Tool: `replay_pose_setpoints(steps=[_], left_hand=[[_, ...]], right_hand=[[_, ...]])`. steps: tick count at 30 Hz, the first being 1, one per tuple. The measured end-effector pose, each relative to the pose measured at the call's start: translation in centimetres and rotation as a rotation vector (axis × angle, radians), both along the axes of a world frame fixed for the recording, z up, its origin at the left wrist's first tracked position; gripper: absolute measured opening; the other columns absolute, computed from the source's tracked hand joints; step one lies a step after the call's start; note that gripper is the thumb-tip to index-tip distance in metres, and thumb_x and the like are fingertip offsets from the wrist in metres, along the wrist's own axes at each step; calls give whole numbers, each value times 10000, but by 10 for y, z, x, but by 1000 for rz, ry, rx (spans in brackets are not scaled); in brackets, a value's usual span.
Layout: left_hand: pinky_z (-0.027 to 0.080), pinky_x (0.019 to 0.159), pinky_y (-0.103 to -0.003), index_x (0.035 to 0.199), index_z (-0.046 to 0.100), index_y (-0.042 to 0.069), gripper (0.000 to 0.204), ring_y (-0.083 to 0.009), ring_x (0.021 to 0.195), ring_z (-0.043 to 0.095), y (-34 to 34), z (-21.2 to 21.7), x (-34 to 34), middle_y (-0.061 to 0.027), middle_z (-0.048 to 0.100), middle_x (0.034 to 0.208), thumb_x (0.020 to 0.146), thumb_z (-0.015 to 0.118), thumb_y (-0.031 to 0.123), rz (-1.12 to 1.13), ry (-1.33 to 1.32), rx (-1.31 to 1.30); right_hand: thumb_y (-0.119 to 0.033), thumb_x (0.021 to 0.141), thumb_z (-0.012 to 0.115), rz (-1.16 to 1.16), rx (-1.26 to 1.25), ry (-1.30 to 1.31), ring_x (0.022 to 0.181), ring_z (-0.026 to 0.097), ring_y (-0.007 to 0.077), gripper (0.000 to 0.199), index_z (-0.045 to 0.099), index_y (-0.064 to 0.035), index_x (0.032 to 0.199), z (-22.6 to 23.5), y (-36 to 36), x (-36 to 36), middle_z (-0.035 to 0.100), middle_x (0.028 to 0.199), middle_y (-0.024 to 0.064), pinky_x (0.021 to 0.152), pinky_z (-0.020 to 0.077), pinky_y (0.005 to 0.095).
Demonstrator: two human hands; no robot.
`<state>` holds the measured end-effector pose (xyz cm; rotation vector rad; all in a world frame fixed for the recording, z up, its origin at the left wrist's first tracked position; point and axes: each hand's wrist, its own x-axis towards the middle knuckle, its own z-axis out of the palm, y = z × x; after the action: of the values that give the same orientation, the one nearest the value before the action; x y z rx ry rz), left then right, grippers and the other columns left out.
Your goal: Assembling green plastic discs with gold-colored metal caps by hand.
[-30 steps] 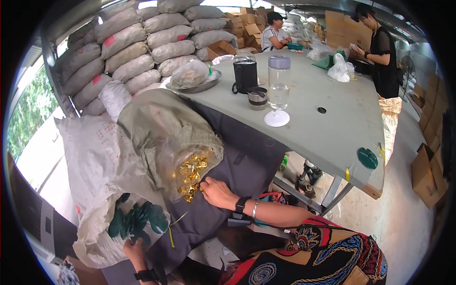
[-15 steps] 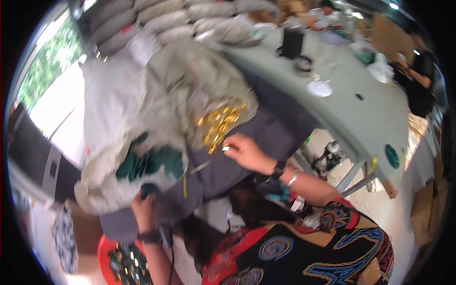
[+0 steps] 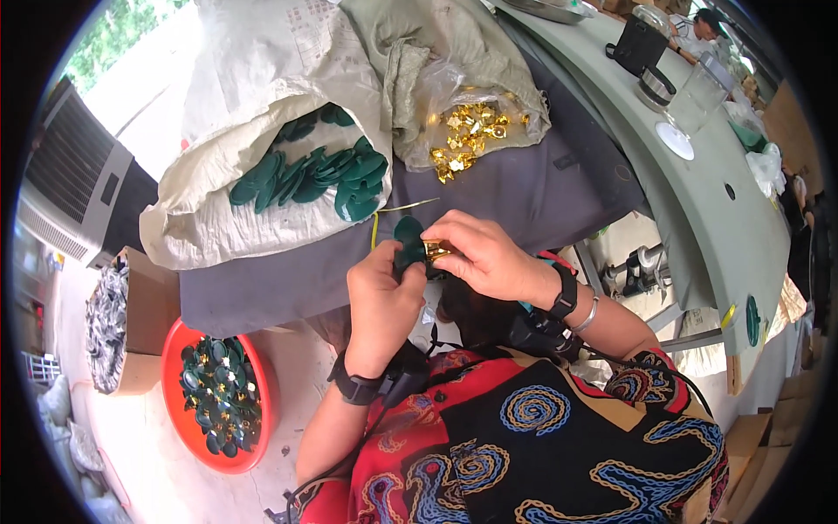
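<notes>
Both hands meet just off the near edge of the dark cloth. My left hand (image 3: 384, 297) pinches a dark green oval disc (image 3: 407, 242) between thumb and fingers. Against the disc's right side, my right hand (image 3: 484, 258) grips a small shiny gold metal piece (image 3: 434, 251); the fingers partly cover where the two meet. Beyond my hands, a white woven sack (image 3: 253, 131) lies with its mouth toward me, spilling many green discs (image 3: 305, 175). To its right, an olive-grey sack (image 3: 454, 44) holds a heap of gold pieces (image 3: 471, 135).
An orange-red basin (image 3: 172, 384) on the floor at left holds discs with gold pieces on them. Beside it stands a cardboard box (image 3: 144, 323). A grey-green table (image 3: 681, 210) curves along the right, carrying a black container (image 3: 637, 45) and a clear jar (image 3: 698, 96). Another person (image 3: 696, 35) sits beyond.
My hands have come together from apart, the left moving right with the green disc and the right bringing the gold piece to it. The view has tilted downward.
</notes>
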<state>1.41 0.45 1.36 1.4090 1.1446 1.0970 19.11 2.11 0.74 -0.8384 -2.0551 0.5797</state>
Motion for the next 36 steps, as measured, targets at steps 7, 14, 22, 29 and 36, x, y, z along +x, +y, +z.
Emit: replay_pose_setpoints(steps=[7, 14, 22, 29, 36], left_hand=[[418, 505, -387, 847, 545, -48, 153, -327, 571, 567, -5, -6, 11, -188, 544, 651, 697, 572, -44, 22, 280, 374], [405, 501, -364, 851, 545, -32, 153, -304, 547, 540, -11, -10, 11, -167, 547, 691, 701, 567, -50, 16, 442, 703], [406, 449, -232, 1001, 549, -20, 181, -82, 484, 516, -6, -23, -59, -43, 609, 729, 825, 579, 13, 256, -144, -38], [448, 487, -230, 1027, 537, -34, 204, -132, 525, 561, 2, -77, -292, -56, 594, 742, 833, 556, 25, 840, -339, -13], [427, 456, -277, 1035, 549, -12, 240, -246, 602, 631, -20, -116, -392, -111, 607, 841, 867, 547, 160, 1291, -204, -367]], right_hand=[[-64, 773, 655, -32, 171, -254, 766, 577, 358, 272, 507, 15, 987, 0, -2, 8, 538, 870, 157, 624, 462, 425], [-96, 872, 596, 123, -775, 293, 629, 610, 162, 144, 565, 30, 934, -6, -2, 6, 603, 790, 96, 524, 499, 284], [-162, 844, 676, -56, -335, 59, 642, 611, 113, 226, 594, 9, 968, -22, 36, -1, 614, 772, 53, 567, 500, 276], [-187, 802, 662, -570, 8, -478, 827, 603, 386, 391, 554, -46, 1150, -31, 81, 41, 586, 916, 226, 704, 491, 458], [-179, 808, 654, -648, -19, -623, 817, 604, 403, 336, 525, -45, 1087, -40, 95, 28, 571, 950, 224, 693, 495, 467]])
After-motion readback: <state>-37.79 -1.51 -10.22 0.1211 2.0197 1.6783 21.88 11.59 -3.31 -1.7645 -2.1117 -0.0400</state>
